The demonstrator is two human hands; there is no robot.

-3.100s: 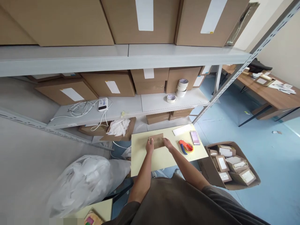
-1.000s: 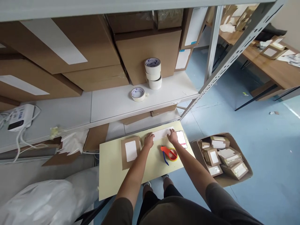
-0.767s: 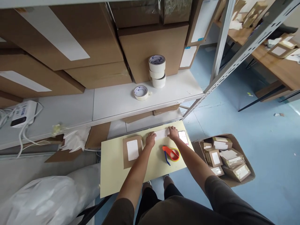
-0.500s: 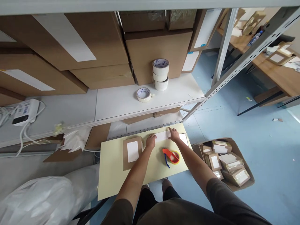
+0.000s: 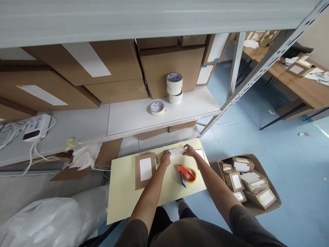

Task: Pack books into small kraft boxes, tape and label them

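No writing is readable. My left hand (image 5: 166,158) and right hand (image 5: 189,150) pinch the ends of a white label sheet (image 5: 177,153) at the yellow table's (image 5: 123,199) far edge, its long axis left-right. A labelled brown box (image 5: 145,166) lies left; the tape dispenser (image 5: 189,173) nearer. A floor carton (image 5: 272,206) on the right holds labelled parcels.

We wear a dark olive-brown short-sleeved shirt, loose, its sleeves ending above the elbows. Both forearms bare, no watch or bands. Left hand (image 5: 166,159) and right hand (image 5: 189,150) bare, no gloves or rings visible. Dark trousers below the shirt hem; shoes too hidden to tell.
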